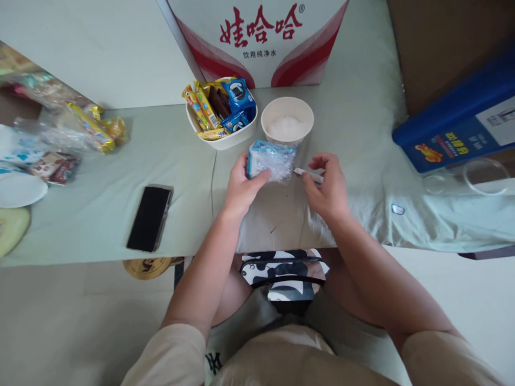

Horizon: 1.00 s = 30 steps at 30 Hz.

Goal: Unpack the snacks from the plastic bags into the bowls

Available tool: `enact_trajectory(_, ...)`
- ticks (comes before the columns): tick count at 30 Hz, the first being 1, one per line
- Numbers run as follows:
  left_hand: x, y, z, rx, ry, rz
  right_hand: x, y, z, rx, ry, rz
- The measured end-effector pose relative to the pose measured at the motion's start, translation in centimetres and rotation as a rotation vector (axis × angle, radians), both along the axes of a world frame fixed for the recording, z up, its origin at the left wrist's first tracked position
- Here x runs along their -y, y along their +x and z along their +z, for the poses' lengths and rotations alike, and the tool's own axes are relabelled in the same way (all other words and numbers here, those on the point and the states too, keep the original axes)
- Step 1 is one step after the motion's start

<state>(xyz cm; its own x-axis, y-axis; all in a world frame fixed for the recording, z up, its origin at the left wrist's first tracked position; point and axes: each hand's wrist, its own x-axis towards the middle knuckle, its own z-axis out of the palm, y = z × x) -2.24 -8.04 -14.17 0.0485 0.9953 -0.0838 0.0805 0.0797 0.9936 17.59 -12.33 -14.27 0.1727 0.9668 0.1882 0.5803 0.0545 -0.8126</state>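
Observation:
My left hand (250, 185) is closed around a small blue-and-white box (272, 160) in crinkled clear plastic, held just above the table. To the right of it, my right hand (328, 185) pinches a slim white pen-like tool (309, 175). Its thin tip points left at the wrapped box, with a small gap between them; the exact kind of tool cannot be made out. Just behind the box stands a round cream bowl (287, 105) with something whitish in it. Left of that, a white container (227, 142) holds yellow, blue and brown snack packets.
A black phone (149, 219) lies left of my arms. Snack packets in clear bags (90, 128) and a white lid-like piece (22, 188) lie further left. Behind stands a large white-and-red carton (261, 37). At right are a blue box (454, 123) and a clear plastic cup (485, 176).

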Motion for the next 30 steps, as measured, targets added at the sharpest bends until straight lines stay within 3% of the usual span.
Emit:
enact_trajectory(3, -0.3, -0.7, 0.1, -0.039, -0.027, 0.082, 0.1, 2.0, 0.2, 0.352, -0.058, -0.041)
enact_trajectory(6, -0.5, -0.9, -0.1, -0.073, -0.004, 0.146, 0.2, 3.2, 0.0, 0.460, -0.122, -0.014)
enact_trajectory(10, -0.7, -1.0, -0.8, -0.104, 0.029, 0.133, 0.5, 3.1, 0.5, 0.158, -0.069, 0.010)
enact_trajectory(13, -0.8, -1.1, -1.2, -0.187, 0.118, 0.064, 0.7, 2.2, 1.4, -0.064, -0.102, 0.128)
enact_trajectory(16, -0.9, -1.0, -1.2, -0.321, 0.208, 0.000, 0.7, 1.2, 2.0, -0.031, -0.100, 0.275)
enact_trajectory(20, -0.8, -0.9, -0.8, -0.382, 0.213, -0.062, 0.3, 0.5, 2.1, 0.034, -0.082, 0.363)
enact_trajectory(30, -0.3, -0.8, 0.1, -0.355, 0.228, -0.117, 0.2, 0.6, 0.4, 0.142, -0.040, 0.333)
